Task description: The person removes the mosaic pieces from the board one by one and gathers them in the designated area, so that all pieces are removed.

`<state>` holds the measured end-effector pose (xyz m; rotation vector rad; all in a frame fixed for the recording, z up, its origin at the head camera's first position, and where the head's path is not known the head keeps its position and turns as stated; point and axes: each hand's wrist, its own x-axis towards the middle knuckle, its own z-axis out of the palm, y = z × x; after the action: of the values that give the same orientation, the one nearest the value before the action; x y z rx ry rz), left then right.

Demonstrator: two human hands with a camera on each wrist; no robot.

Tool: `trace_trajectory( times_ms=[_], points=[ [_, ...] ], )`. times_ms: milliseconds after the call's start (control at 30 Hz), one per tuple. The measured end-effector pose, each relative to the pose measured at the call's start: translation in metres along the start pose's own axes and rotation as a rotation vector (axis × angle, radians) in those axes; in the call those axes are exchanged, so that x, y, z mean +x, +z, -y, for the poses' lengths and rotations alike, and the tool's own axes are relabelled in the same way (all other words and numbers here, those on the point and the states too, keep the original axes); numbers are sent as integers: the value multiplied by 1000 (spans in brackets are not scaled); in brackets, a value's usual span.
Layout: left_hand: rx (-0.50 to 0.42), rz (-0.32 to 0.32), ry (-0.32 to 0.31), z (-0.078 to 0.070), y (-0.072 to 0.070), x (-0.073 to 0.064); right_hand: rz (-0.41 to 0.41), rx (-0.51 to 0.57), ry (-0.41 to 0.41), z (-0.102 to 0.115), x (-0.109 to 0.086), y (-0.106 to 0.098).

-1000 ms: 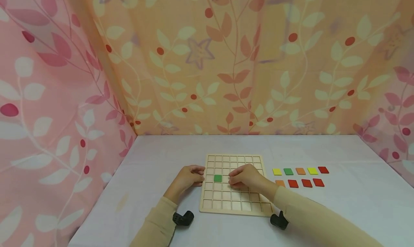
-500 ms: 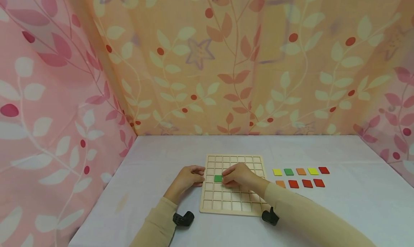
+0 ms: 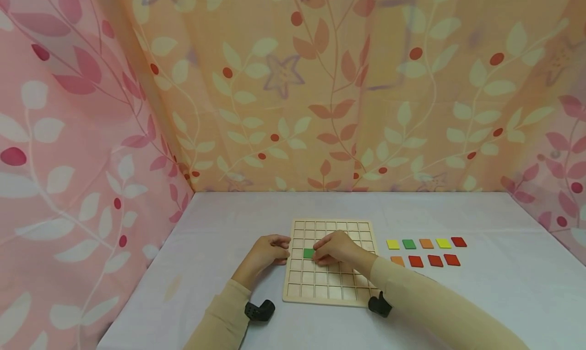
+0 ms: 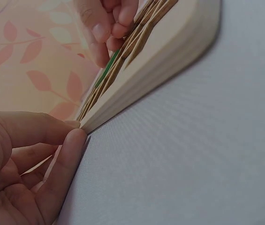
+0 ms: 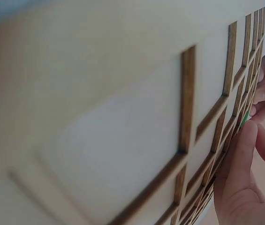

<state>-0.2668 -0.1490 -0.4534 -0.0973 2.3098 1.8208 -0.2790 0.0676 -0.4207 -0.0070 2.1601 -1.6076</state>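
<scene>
My left hand (image 3: 263, 252) pinches the left edge of a pale wooden grid board (image 3: 302, 294); in the left wrist view, its thumb and forefinger (image 4: 43, 129) meet at the board's side. A green square tile (image 3: 308, 253) lies in one of the grid's cells. With thumb and forefinger at the tile's right side, my right hand (image 3: 336, 248) grips it and covers a little of it. The right wrist view has the right thumb (image 5: 239, 161) against a sliver of green. The cells beneath the right palm are hidden.
Right of the board lie two rows of loose square tiles, among them a yellow tile (image 3: 392, 244), an orange tile (image 3: 426, 243) and a red tile (image 3: 452, 260). Black wrist cameras (image 3: 259, 310) hang below both sleeves. A patterned curtain (image 3: 284, 111) rises behind the white table (image 3: 229, 212).
My right hand has moved left across the board to the green tile, its fingertips now over the tile's right edge. The left hand stays at the board's edge.
</scene>
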Motion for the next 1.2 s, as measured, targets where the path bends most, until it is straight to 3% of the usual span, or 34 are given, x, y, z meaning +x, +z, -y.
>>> trace_trajectory(
  times_ms=[1200],
  points=[
    [-10,2,-7,3,0,3,-45,4,-61,5,5,7]
  ],
)
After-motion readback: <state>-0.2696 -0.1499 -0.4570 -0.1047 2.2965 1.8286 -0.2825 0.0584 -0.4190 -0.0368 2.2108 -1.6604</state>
